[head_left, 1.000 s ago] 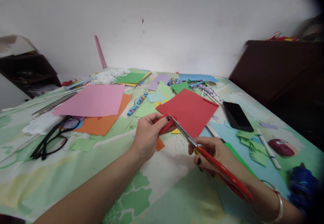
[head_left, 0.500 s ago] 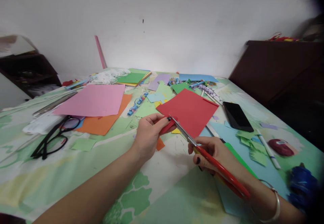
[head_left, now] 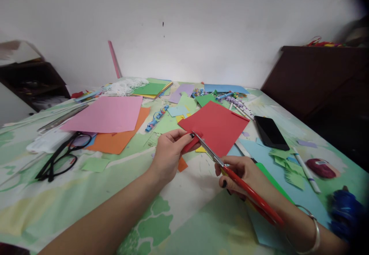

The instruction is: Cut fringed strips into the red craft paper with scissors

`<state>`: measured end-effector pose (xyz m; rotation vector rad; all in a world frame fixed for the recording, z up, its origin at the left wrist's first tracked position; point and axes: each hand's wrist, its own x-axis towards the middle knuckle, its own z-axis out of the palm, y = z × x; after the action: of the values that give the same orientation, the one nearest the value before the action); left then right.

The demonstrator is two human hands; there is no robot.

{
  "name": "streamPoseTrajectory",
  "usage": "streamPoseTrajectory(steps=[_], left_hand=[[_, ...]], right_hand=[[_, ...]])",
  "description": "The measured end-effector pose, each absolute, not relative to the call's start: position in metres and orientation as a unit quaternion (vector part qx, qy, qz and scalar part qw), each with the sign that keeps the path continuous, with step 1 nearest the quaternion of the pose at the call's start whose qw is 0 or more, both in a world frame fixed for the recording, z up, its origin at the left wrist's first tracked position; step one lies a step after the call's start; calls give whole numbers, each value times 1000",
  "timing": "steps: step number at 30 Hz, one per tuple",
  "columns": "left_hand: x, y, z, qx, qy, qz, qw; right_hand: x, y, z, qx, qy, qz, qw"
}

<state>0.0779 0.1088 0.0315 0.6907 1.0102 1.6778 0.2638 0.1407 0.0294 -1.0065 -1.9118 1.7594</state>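
Between the thumb and fingers of my left hand [head_left: 170, 153] is a small piece of red paper [head_left: 190, 144], pinched near its edge. My right hand [head_left: 240, 174] grips a pair of scissors [head_left: 245, 187] with red handles. Their metal blades point up and left, with the tips at the red piece beside my left thumb; the blades look nearly closed. Behind both hands lies a larger red sheet [head_left: 216, 122] on the table. Whether the blades bite into the small piece at this instant is hard to make out.
Pink paper [head_left: 106, 113] overlaps an orange sheet [head_left: 123, 139] at left, near black glasses [head_left: 62, 159]. To the right lie a phone [head_left: 271, 132], a green-handled cutter [head_left: 268, 176], a white pen [head_left: 307, 170] and a blue object [head_left: 346, 212]. Paper scraps are scattered about.
Almost nothing differs. The fingers of my right hand and the scissor handles have shifted very slightly; my left hand stays in place with the red piece.
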Motion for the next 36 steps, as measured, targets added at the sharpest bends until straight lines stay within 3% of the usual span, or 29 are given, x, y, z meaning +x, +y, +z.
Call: streamPoseTrajectory(steps=[28,36], left_hand=[[79,107,33,285,404,701,513],[80,108,34,285,410,699,512]], right_hand=[[263,140,32,-384,-664,612,191],[268,142,29,-320,-680,633,187]])
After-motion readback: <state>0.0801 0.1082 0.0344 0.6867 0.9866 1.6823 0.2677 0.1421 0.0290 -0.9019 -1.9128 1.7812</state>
